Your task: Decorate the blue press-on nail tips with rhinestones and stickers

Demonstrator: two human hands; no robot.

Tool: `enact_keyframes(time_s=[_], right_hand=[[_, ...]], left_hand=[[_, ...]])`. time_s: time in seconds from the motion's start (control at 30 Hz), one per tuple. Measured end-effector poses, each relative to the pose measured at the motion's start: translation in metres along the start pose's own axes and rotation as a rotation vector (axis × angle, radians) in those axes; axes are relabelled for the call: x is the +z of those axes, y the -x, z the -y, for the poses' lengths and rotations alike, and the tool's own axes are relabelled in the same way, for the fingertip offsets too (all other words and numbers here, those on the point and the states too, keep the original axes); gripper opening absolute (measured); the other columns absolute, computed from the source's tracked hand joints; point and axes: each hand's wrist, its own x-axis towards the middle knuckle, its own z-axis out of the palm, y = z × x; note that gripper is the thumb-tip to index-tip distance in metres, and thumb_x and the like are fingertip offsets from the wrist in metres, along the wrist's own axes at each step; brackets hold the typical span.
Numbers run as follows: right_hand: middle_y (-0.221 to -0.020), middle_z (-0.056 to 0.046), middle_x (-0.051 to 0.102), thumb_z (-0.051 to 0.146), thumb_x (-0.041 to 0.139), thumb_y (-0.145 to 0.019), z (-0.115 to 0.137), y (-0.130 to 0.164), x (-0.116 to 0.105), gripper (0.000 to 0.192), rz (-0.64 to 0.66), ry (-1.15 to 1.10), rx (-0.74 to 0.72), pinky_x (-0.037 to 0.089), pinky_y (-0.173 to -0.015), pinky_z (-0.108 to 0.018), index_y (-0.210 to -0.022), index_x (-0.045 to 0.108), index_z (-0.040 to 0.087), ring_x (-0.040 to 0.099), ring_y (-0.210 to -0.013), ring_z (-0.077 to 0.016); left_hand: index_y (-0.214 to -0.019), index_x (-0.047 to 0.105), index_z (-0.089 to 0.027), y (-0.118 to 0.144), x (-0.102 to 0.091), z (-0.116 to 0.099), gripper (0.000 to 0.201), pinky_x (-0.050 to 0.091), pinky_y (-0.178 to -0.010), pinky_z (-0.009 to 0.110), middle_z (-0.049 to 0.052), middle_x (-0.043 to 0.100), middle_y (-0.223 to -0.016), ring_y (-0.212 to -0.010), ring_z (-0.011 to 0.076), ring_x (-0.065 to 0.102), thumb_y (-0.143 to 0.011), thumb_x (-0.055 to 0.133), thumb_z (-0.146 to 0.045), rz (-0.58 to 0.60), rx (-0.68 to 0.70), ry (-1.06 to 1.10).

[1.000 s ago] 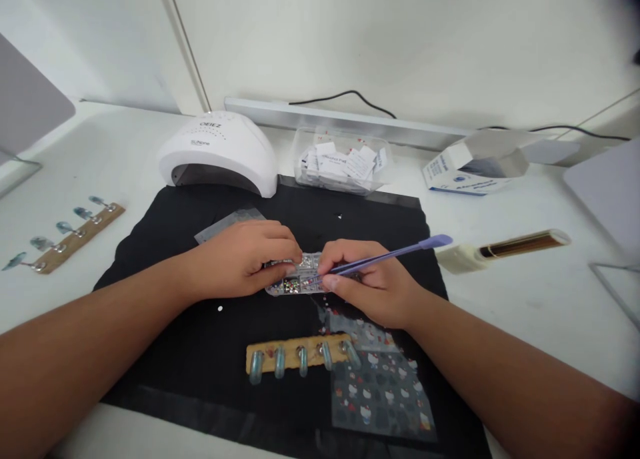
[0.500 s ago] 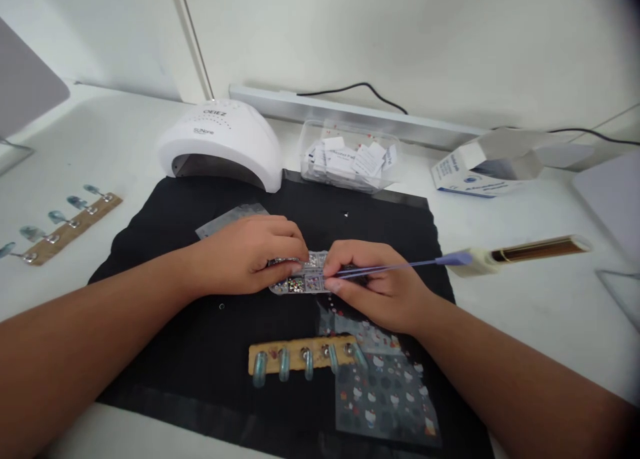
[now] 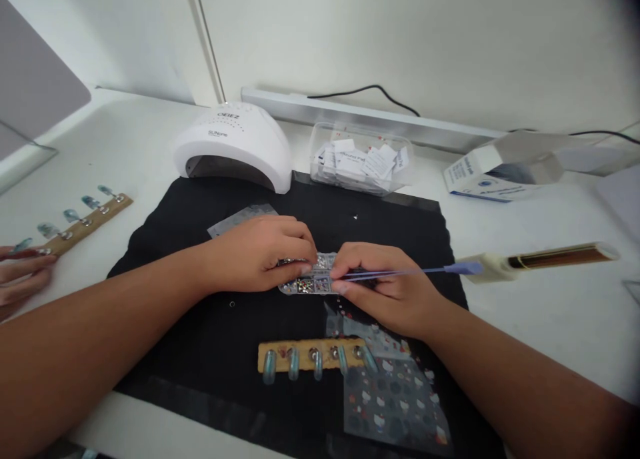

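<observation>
Two hands low, palms down | left hand (image 3: pixel 260 253) steadies gem box (image 3: pixel 311 282) | right hand (image 3: pixel 387 289) pinches tweezers (image 3: pixel 400 271)

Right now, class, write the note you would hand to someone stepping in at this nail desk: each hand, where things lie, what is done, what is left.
Left hand steadies the clear rhinestone box on the black mat.
Right hand pinches purple tweezers, tips at the box.
Wooden strip of blue nail tips lies nearer on the mat, sticker sheet beside it.
Done: tips painted blue.
Left: whether any stone is gripped cannot be told.
</observation>
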Motion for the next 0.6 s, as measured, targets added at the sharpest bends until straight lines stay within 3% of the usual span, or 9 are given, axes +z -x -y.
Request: enact_keyframes(time_s=[0.6], right_hand=[[-0.073, -0.001, 0.065, 0.017, 0.063, -0.087, 0.0004, -0.0016, 0.0021, 0.005, -0.029, 0.038, -0.042, 0.048, -0.060, -0.022, -0.082, 0.064, 0.017, 0.062, -0.064, -0.0108]], left_hand=[[-0.100, 0.070, -0.016, 0.0010, 0.0015, 0.0038, 0.017, 0.047, -0.086, 0.029, 0.007, 0.068, -0.107, -0.095, 0.0172, 0.063, -0.095, 0.054, -0.023, -0.018, 0.022, 0.042]])
